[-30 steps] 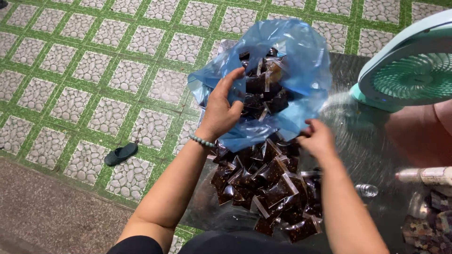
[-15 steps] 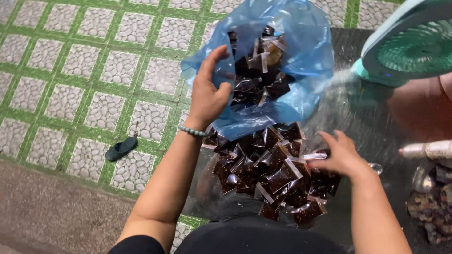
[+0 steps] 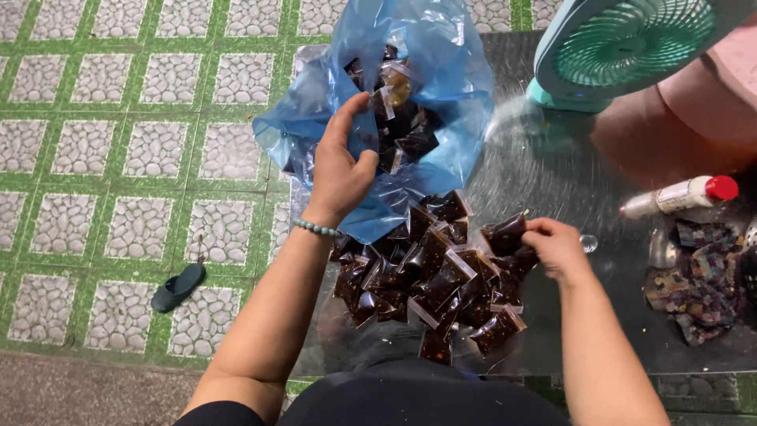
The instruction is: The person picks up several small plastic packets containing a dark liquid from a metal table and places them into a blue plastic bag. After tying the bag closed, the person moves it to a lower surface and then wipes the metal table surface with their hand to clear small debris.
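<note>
- Two bare hands work over a shiny metal table (image 3: 552,181), seen from above by the person's own head camera.
- Left hand (image 3: 341,166), with a pale bead bracelet (image 3: 315,228) at the wrist, grips the rim of a blue plastic bag (image 3: 441,71); thumb and fingers are curled, pinching the bag's edge and holding the mouth open.
- Dark sauce packets (image 3: 398,118) sit inside the bag, which lies at the table's far left corner.
- Right hand (image 3: 556,248) is closed around one small dark packet (image 3: 505,233), fingers bent and pressed together on it, at the right edge of a heap.
- That heap of small dark packets (image 3: 430,280) lies on the table just in front of the bag, between the two hands.
- Teal fan (image 3: 631,43) stands at the far right, a white bottle with a red cap (image 3: 682,195) lies further right, and a crumpled cloth (image 3: 698,288) lies below the bottle.
- Green and stone-patterned floor tiles (image 3: 134,142) lie to the left, with a dark sandal (image 3: 178,286) on them.
</note>
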